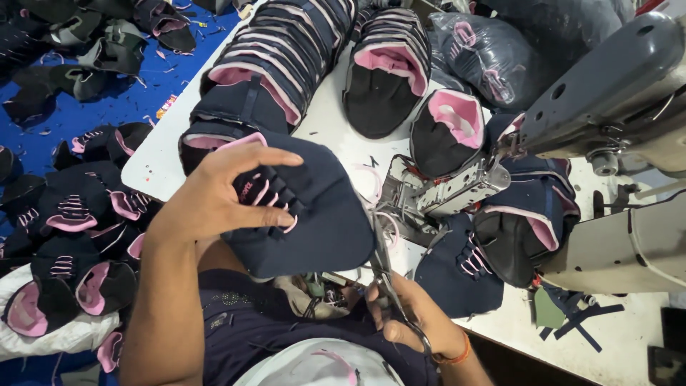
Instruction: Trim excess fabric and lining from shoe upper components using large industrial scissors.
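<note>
Both hands busy: navy shoe upper (300, 207) (pink-laced), scissors (389, 286).

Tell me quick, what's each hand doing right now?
Left hand: closed on the navy shoe upper.
Right hand: closed on the scissors.

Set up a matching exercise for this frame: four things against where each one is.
Things:
1. navy shoe upper
2. scissors
3. sewing machine
4. heap of uppers

Places:
A. on the blue floor, frame left
B. top right, over the white table
C. in the right hand
D. under the left hand

Pairs: 1-D, 2-C, 3-B, 4-A
</note>
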